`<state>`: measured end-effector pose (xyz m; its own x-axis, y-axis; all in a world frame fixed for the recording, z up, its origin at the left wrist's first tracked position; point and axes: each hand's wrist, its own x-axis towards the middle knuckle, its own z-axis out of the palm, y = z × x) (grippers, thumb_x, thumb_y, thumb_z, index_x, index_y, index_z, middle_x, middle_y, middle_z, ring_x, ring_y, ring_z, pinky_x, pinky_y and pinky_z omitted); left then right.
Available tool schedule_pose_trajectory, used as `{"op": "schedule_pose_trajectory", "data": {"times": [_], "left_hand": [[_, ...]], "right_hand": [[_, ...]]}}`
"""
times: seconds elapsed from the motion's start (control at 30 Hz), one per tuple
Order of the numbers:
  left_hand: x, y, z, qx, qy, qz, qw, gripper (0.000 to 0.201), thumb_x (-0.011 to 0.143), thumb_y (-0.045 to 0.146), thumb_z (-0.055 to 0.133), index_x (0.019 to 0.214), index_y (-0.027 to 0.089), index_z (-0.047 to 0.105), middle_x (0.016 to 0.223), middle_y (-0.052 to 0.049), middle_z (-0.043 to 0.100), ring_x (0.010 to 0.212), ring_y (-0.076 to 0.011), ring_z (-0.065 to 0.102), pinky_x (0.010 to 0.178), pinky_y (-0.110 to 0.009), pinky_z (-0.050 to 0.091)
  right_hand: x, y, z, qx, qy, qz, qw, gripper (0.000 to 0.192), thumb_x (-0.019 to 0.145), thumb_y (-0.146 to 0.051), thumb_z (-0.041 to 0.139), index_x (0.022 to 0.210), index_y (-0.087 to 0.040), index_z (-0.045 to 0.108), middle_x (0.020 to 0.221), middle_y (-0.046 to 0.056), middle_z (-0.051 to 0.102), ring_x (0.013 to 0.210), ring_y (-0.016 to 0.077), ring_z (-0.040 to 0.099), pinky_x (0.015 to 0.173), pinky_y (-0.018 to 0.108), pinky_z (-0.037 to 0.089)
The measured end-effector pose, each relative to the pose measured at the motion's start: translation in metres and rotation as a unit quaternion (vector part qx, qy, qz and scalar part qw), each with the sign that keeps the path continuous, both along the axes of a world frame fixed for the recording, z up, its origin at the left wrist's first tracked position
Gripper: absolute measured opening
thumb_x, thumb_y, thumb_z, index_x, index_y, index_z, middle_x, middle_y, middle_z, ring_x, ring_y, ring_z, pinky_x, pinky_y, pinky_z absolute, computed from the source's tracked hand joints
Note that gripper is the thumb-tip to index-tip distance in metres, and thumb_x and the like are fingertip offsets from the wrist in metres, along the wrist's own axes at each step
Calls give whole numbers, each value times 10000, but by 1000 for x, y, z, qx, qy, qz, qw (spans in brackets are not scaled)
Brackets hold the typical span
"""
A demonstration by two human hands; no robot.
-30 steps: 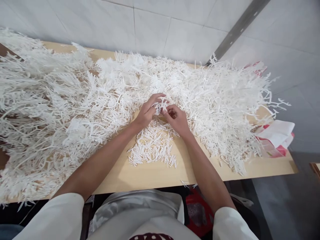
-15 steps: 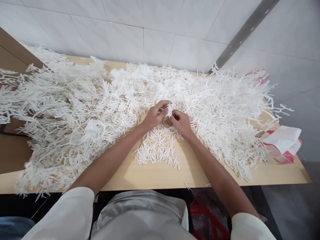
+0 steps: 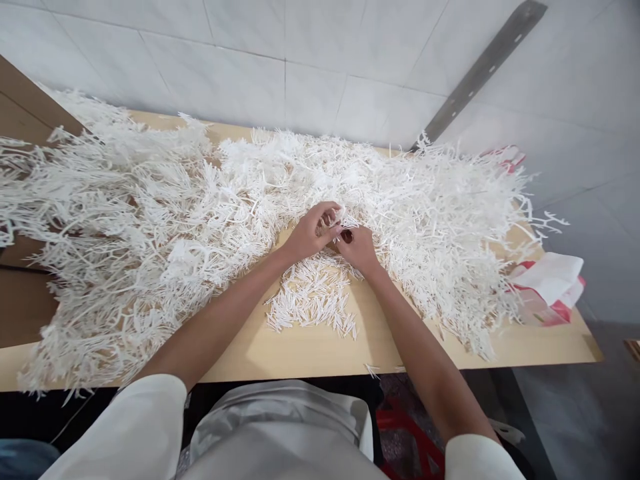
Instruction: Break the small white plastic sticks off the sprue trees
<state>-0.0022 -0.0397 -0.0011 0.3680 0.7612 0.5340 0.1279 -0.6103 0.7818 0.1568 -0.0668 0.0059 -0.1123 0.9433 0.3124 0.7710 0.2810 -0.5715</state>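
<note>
My left hand is closed around a small white branched plastic sprig, its thumb and fingers curled about it. Close against it on the right, my right hand pinches at the same sprig, though its fingertips are partly hidden. Below both hands lies a small heap of short, thin white sticks on the wooden tabletop. A large, tangled mass of white branching plastic sprigs surrounds the hands on the left, far and right sides.
A pink-and-white tissue pack rests at the table's right end. Cardboard stands at the left edge, partly covered by sprigs. Behind the table rises a tiled wall with a slanted metal bar. Something red is under the table.
The sprig has shifted lower between the hands, and my left fingers curve more widely around it. My right hand has moved slightly left and down. The view has turned slightly.
</note>
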Motion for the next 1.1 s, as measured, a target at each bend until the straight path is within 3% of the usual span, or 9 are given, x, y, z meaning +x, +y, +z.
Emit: {"op": "schedule_pose_trajectory", "data": {"times": [0.1,0.2,0.33,0.53,0.8,0.93,1.1], "left_hand": [[0,1,-2,-56,-66,48,995,317,847,300,636,1091,227,446,909,-2,545,813,-99,544,723,-237,459],[-1,2,-1,-98,-97,56,989,291,848,220,605,1072,236,421,877,14,511,788,-85,534,705,-222,456],[-2,3,1,-115,-102,58,986,279,836,153,583,1066,237,449,831,27,479,739,-76,506,691,-219,446],[-1,3,0,-121,-84,39,988,285,829,199,624,1071,235,479,876,13,518,799,-84,535,715,-221,456],[1,2,1,-104,-35,37,993,340,824,369,674,1100,226,538,809,18,536,667,-83,489,629,-221,436],[-1,-4,4,-59,3,43,997,426,875,488,591,1233,268,517,1039,-34,631,742,-114,578,702,-260,472],[-1,-5,2,-103,2,40,994,399,957,510,418,1283,284,456,920,-19,645,756,-143,641,780,-314,498]], "right_hand": [[-2,6,5,38,73,-10,997,292,784,-339,539,572,-218,379,533,-30,434,530,116,378,557,288,295],[-6,16,8,13,134,14,991,204,775,-313,548,632,-211,444,557,-42,459,545,109,395,569,272,327],[-8,22,8,-5,157,26,987,121,753,-247,539,656,-205,479,557,-53,453,556,103,396,589,268,341],[-4,16,6,-7,245,15,969,65,754,-258,562,734,-197,566,598,-56,458,562,95,399,563,258,331],[0,16,4,-5,357,10,934,196,828,-386,583,762,-202,596,613,-33,553,604,119,519,626,270,418],[-2,13,9,-14,325,13,945,308,848,-479,575,716,-201,595,607,-23,557,579,117,500,598,272,409],[-1,14,8,-18,325,9,945,376,858,-546,555,715,-201,597,571,-23,539,563,123,495,593,279,410]]}}
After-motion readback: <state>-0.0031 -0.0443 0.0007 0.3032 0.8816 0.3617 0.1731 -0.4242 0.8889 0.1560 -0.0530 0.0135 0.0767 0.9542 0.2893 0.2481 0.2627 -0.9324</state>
